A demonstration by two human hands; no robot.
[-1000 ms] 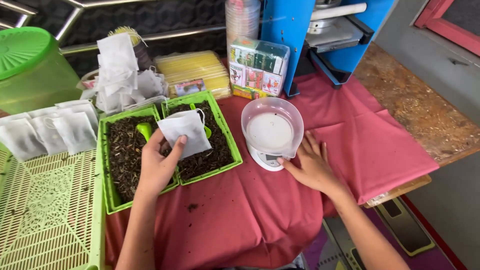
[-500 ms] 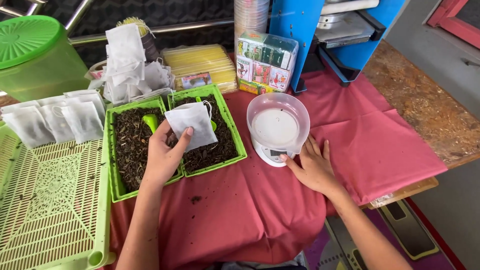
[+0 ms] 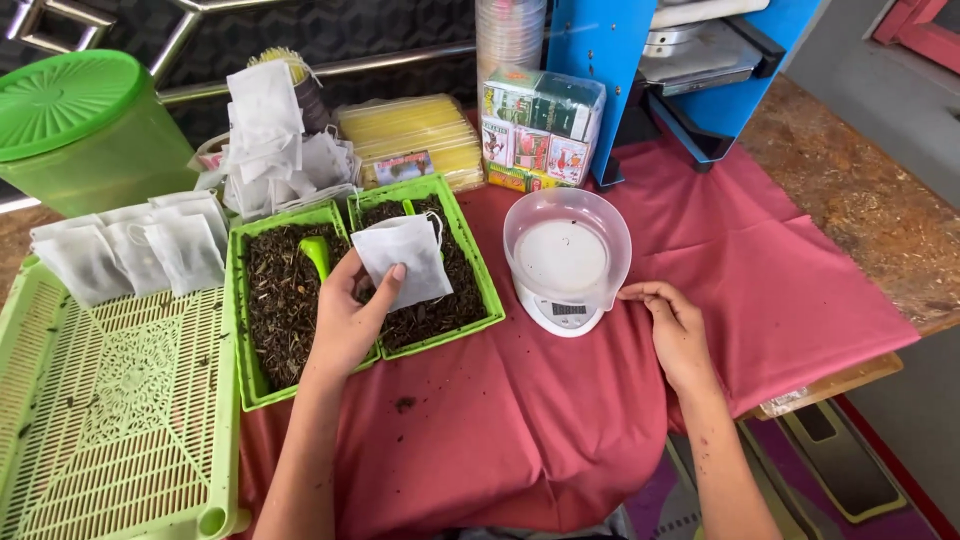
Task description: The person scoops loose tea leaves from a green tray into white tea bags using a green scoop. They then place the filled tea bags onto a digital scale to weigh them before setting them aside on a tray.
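Observation:
My left hand (image 3: 347, 318) holds a white paper filter bag (image 3: 403, 262) by its lower edge above two green trays of dark loose tea (image 3: 275, 300). A small green scoop (image 3: 317, 256) stands in the left tray, just beside that hand. My right hand (image 3: 676, 330) rests on the red cloth (image 3: 560, 420), fingers together and curled, its fingertips next to the base of a white kitchen scale (image 3: 562, 312). A clear plastic bowl (image 3: 567, 247) sits on the scale with nothing visible in it.
A large green lattice tray (image 3: 110, 400) at the left carries several filled white bags (image 3: 130, 252) along its far edge. Behind stand a green lidded tub (image 3: 85, 130), a stack of loose bags (image 3: 268, 140), yellow packets (image 3: 412, 135), a wrapped box pack (image 3: 540, 125) and a blue machine (image 3: 660, 60).
My right hand has gone from flat with spread fingers to curled, fingertips near the scale's base. My left hand still holds the bag over the trays. The camera has shifted.

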